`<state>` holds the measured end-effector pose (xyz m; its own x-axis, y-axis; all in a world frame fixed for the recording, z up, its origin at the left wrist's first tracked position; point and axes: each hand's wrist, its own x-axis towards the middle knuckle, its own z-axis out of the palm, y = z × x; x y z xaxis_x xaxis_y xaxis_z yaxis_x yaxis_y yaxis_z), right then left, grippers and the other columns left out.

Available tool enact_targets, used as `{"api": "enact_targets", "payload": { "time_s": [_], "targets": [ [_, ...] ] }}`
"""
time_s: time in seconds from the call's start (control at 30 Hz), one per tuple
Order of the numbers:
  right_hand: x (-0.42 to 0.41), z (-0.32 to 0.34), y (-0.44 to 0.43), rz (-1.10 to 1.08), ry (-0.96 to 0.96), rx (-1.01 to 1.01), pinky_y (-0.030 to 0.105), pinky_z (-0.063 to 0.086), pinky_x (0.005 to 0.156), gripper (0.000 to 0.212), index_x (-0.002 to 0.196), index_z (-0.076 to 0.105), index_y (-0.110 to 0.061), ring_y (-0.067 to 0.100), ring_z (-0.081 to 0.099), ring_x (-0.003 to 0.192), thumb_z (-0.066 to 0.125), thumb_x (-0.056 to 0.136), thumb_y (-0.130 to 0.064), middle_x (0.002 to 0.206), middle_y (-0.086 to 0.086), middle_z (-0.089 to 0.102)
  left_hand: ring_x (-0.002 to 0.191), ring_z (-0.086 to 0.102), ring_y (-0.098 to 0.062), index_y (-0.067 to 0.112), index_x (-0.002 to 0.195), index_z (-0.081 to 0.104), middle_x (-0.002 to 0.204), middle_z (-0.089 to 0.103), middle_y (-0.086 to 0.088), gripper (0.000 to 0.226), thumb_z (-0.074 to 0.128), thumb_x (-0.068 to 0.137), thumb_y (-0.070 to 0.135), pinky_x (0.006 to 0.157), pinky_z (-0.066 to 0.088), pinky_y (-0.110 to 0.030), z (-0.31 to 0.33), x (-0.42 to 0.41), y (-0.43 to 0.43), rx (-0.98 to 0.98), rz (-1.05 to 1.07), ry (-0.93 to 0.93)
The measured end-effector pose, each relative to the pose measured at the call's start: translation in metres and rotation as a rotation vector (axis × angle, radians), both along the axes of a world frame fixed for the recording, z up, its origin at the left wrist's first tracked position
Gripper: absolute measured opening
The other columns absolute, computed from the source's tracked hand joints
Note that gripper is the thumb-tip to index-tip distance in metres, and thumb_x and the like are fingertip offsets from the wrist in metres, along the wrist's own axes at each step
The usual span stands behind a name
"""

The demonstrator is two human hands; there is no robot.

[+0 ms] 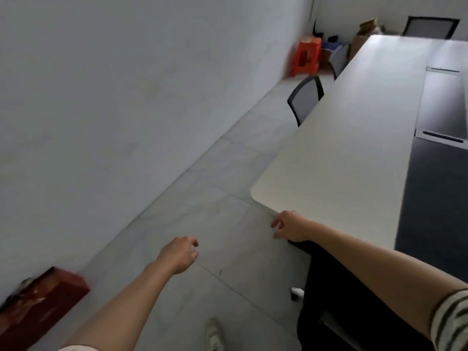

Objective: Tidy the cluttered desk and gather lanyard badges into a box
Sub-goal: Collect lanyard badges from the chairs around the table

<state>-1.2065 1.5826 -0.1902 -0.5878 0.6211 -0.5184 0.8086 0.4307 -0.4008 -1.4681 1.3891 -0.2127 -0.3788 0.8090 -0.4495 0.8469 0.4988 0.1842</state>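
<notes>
Currently no badges in view; red box (43,305) low left by wall, maybe the target. Left grip (178,254) over floor, right grip (288,225) at surface (354,148) edge: both loosely curled, holding nothing. Badges likely light, cords floppy, cards slick; gather by cords.

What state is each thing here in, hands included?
Left hand: loosely curled, empty.
Right hand: loosely curled, empty, by the long white table's edge.
Black mesh office chair: pushed in at table.
Orange plastic stool: upright.
Brown cardboard box: flaps open.
Dark red rectangular box: blurred, open or closed unclear.
</notes>
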Motion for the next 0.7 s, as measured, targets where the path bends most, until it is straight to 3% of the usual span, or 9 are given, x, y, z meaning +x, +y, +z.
{"api": "enact_targets", "payload": {
  "time_s": [0.3, 0.47, 0.6, 0.7],
  "targets": [
    [-0.211, 0.000, 0.072, -0.023, 0.049, -0.046, 0.031, 0.050, 0.092, 0.036, 0.120, 0.064, -0.020, 0.023, 0.064, 0.102, 0.068, 0.087, -0.035, 0.116, 0.005, 0.066, 0.110, 0.060, -0.022, 0.022, 0.124, 0.058, 0.122, 0.063, -0.005, 0.034, 0.050, 0.093, 0.035, 0.092, 0.048, -0.032, 0.026, -0.209, 0.071, -0.048, 0.013, 0.024],
    [-0.251, 0.001, 0.136, -0.102, 0.034, -0.037, 0.030, 0.050, 0.092, 0.034, 0.118, 0.064, -0.022, 0.019, 0.064, 0.098, 0.067, 0.087, -0.037, 0.112, 0.000, 0.067, 0.106, 0.060, -0.021, 0.022, 0.125, 0.056, 0.121, 0.063, -0.003, 0.034, 0.049, 0.095, 0.036, 0.092, 0.049, -0.035, 0.028, -0.263, 0.152, -0.026, -0.046, -0.011],
    [-0.277, -0.013, 0.211, -0.203, 0.012, -0.032, 0.035, 0.041, 0.103, 0.031, 0.114, 0.065, -0.022, 0.019, 0.066, 0.095, 0.067, 0.086, -0.036, 0.108, 0.000, 0.070, 0.107, 0.059, -0.021, 0.023, 0.125, 0.056, 0.121, 0.062, -0.003, 0.034, 0.049, 0.095, 0.036, 0.092, 0.049, -0.034, 0.021, -0.299, 0.245, -0.011, -0.127, -0.029],
    [-0.298, -0.025, 0.272, -0.248, 0.023, -0.032, 0.030, 0.050, 0.091, 0.030, 0.112, 0.066, -0.022, 0.020, 0.066, 0.095, 0.068, 0.085, -0.035, 0.108, 0.001, 0.069, 0.104, 0.060, -0.020, 0.022, 0.126, 0.056, 0.120, 0.063, -0.003, 0.034, 0.049, 0.096, 0.035, 0.091, 0.049, -0.034, 0.020, -0.323, 0.316, 0.010, -0.165, -0.040]
  ]
}}
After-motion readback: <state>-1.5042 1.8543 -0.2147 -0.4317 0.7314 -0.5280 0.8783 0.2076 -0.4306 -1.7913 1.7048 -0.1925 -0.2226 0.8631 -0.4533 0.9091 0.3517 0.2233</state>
